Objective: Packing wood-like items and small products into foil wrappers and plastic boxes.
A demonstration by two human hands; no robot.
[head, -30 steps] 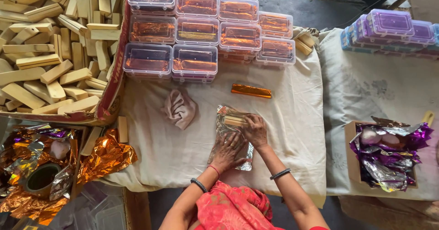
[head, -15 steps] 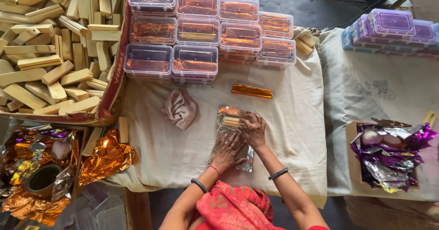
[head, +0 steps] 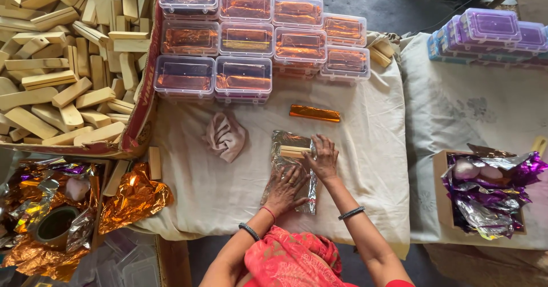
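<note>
A silver foil sheet (head: 279,145) lies on the cream cloth (head: 365,155) in front of me. A small pale wooden block (head: 294,151) rests on the sheet's far end. My right hand (head: 323,159) presses its fingers on the block's right end. My left hand (head: 285,186) lies flat on the near part of the foil, holding it down. A finished bar wrapped in orange foil (head: 314,113) lies a little farther away on the cloth.
Clear plastic boxes holding orange-wrapped bars (head: 245,41) are stacked at the back. A cardboard box of bare wooden blocks (head: 63,64) is at left, crumpled orange foil (head: 134,198) below it. A crumpled rag (head: 224,135), purple-lidded boxes (head: 491,33), and a box of purple foil (head: 488,187) are nearby.
My hands have shifted slightly on the foil; the block and sheet stay in about the same place.
</note>
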